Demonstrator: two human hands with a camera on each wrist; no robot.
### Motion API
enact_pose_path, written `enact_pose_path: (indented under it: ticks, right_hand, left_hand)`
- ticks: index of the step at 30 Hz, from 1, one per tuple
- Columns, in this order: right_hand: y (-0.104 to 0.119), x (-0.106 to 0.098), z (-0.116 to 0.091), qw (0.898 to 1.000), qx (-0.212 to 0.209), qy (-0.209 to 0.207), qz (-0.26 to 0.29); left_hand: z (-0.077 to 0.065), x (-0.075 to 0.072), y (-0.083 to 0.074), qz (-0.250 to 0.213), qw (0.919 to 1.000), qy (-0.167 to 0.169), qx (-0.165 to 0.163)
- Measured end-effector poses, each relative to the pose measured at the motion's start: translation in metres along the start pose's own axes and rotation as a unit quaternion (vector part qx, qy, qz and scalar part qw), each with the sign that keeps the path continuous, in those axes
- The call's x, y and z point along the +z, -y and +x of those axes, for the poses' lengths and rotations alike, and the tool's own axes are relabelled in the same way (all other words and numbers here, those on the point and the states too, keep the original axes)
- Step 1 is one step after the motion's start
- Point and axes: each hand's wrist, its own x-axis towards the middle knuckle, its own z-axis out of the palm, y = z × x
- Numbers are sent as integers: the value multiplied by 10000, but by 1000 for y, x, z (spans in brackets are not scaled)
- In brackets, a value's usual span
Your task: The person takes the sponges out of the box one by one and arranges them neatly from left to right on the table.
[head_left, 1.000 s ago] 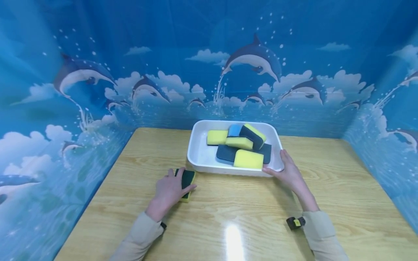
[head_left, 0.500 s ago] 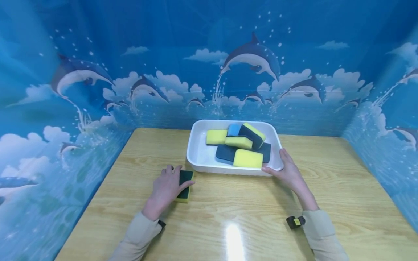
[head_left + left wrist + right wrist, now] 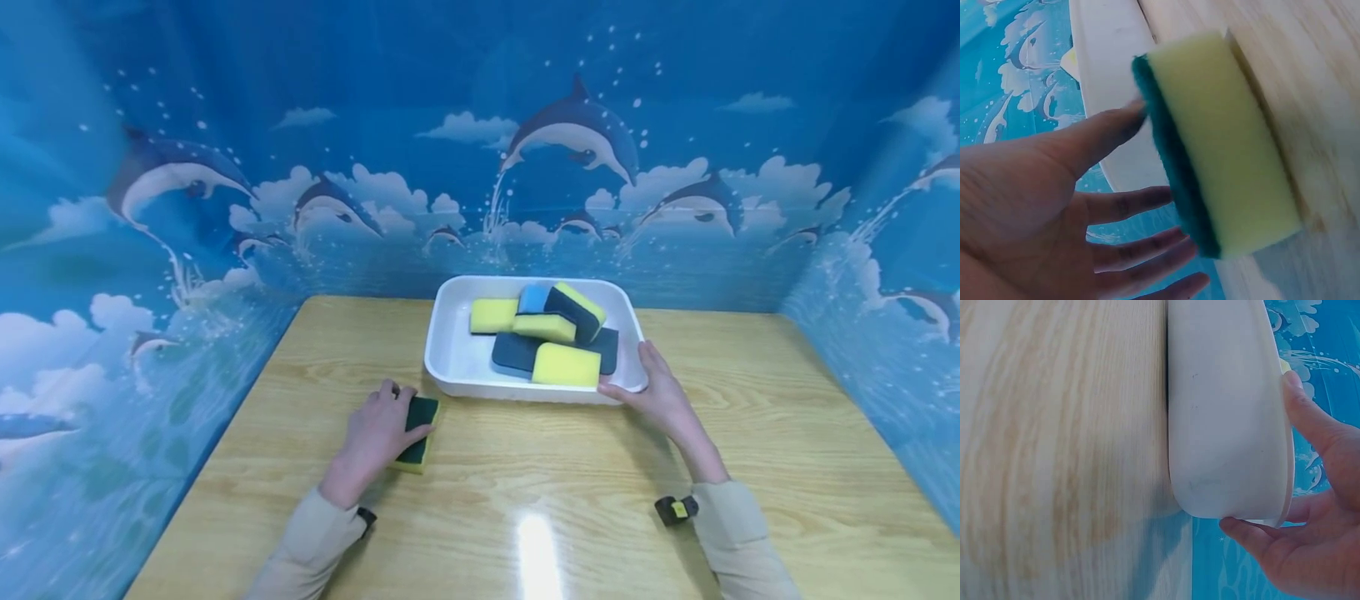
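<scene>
A sponge [image 3: 417,427] with a dark green scouring face up and a yellow body lies on the table. My left hand [image 3: 377,423] rests over it, fingers nearly straight. In the left wrist view the thumb and fingertips meet the green side of the sponge [image 3: 1222,150], while its yellow side faces the camera. My right hand [image 3: 660,398] holds the front right corner of a white tray [image 3: 450,354]. The right wrist view has the thumb at the rim of the tray [image 3: 1229,412] and a fingertip against its end.
Inside the tray several sponges lie heaped: a yellow sponge [image 3: 566,365] in front, a dark sponge [image 3: 515,351] beside it, a blue piece [image 3: 533,298] behind. A dolphin-print curtain [image 3: 480,167] surrounds the wooden table [image 3: 525,475] at the back and sides.
The left hand has shifted slightly left and its fingers have drawn back toward the sponge's left side. The sponge has moved slightly nearer to me. The right hand keeps its hold on the tray.
</scene>
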Motion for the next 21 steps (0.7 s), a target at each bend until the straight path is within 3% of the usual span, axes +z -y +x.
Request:
enact_pose_path:
  ticks: [4, 7, 9, 14, 21]
  right_hand:
    - [0, 1, 0, 10000, 5, -17, -12]
    - [1, 0, 0, 10000, 38, 15, -38]
    - [1, 0, 0, 10000, 53, 12, -55]
    - [-1, 0, 0, 9999, 9, -39, -98]
    - [-3, 2, 2, 9999, 0, -61, -108]
  left_hand:
    - [4, -9, -8, -166, 9986, -485, 127]
    - [13, -23, -23, -241, 9942, -969, 395]
    - [22, -33, -36, -302, 9922, -1104, 499]
    - [47, -47, -65, -235, 9928, -971, 667]
    - [69, -28, -98, -846, 9860, -585, 1314]
